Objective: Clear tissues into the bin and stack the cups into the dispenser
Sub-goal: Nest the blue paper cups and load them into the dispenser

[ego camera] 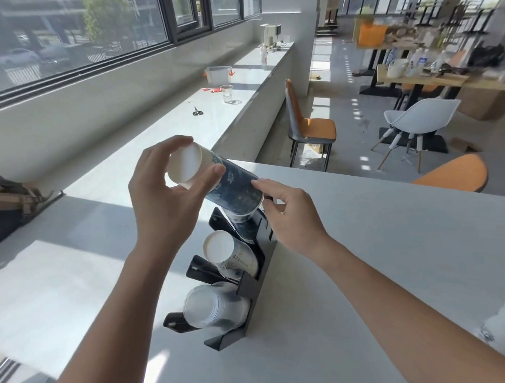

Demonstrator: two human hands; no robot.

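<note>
Left hand (165, 200) wraps base of paper cup (216, 181); right hand (289, 215) pinches rim. Risk — rim misses cup stack (242, 223) below grip, jams, tips dispenser (249, 289).

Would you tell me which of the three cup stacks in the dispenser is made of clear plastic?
The nearest, lowest stack: it is see-through, while the two farther stacks are printed paper.

The left hand (165, 200) grips the white base end of a dark blue printed paper cup (216, 184), tilted, its mouth meeting the cups in the top slot of a black plastic cup dispenser (249, 289) on the white counter (362, 244). The right hand (289, 218) pinches the cup's rim edge. Lower slots hold a white paper cup stack (230, 255) and clear plastic cups (212, 307).
</note>
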